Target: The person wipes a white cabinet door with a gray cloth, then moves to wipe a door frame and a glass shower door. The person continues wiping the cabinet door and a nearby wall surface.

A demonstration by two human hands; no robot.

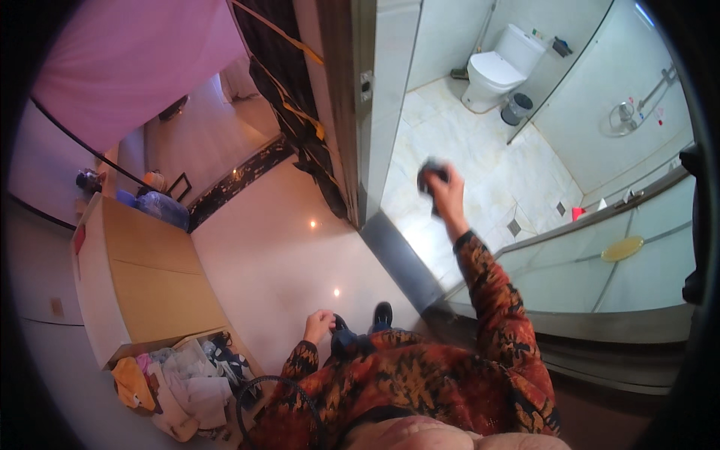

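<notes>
The right hand (450, 195) is wrapped around a dark, rounded object (430, 178), which sits within its fingers; blur hides any lettering on it. Beyond the grip spread glossy, pale-veined floor tiles (431, 124), with a smooth white toilet (495, 71) and a cylindrical dark bin (516, 110) farther off. Below and left of the grip, the left hand (319, 324) hangs curled; whether it pinches anything, I cannot tell.
</notes>
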